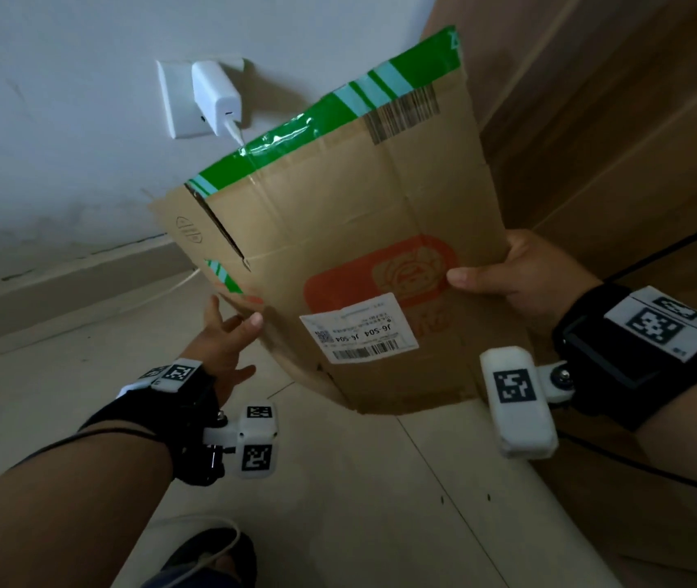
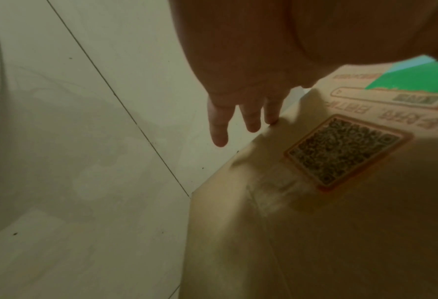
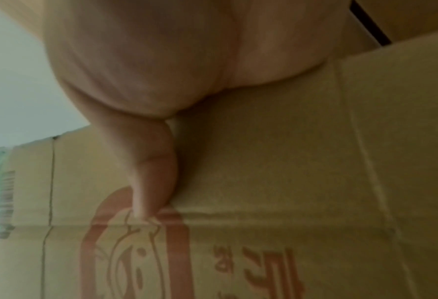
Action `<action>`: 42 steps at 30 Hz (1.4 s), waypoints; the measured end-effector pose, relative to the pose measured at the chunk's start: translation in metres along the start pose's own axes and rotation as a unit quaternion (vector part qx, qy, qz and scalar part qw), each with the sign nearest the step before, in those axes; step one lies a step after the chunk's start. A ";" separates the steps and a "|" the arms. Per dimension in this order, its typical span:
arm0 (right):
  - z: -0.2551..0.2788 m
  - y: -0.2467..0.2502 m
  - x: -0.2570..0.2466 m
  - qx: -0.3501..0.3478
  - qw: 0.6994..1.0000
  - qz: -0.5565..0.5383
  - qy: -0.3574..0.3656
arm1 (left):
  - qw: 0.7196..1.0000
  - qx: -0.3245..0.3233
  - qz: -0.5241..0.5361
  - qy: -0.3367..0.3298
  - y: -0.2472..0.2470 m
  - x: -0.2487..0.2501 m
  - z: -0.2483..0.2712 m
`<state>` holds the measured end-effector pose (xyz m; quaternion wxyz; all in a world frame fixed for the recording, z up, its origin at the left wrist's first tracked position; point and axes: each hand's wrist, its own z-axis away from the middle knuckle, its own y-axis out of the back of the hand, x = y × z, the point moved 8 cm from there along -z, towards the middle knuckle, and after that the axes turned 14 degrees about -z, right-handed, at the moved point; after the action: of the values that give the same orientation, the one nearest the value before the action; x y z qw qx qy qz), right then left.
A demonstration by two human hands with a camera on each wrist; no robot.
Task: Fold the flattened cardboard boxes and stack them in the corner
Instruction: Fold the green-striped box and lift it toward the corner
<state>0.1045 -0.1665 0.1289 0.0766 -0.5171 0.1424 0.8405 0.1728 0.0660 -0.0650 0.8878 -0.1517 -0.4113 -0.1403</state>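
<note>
A: Right hand point(image 1: 525, 275), head view: thumb over, fingers under the flattened box point(image 1: 338, 248), gripping it above the floor point(image 1: 338, 481).
B: Folded, stacked?
A: Neither yet.
B: Left wrist view?
A: Left hand point(image 2: 241, 97) fingers straight, relaxed, beside the box edge.
B: Right wrist view?
A: Thumb point(image 3: 151, 174) pressed on cardboard.

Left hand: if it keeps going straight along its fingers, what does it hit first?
Probably the flattened cardboard box. The left hand points up and forward at the box's lower left edge, fingers straight, one fingertip already at that edge. The other fingers may slip past beside it toward the floor; depth is unclear.
</note>
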 end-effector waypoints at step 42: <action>-0.017 -0.049 0.082 0.015 0.946 0.323 -0.037 | 0.971 -0.233 0.044 -0.015 -0.149 0.014 0.007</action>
<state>0.0949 -0.1272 0.0409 -0.1858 -0.4105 0.3112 0.8367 0.1211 -0.0698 -0.0265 0.8268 -0.3746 -0.3737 -0.1909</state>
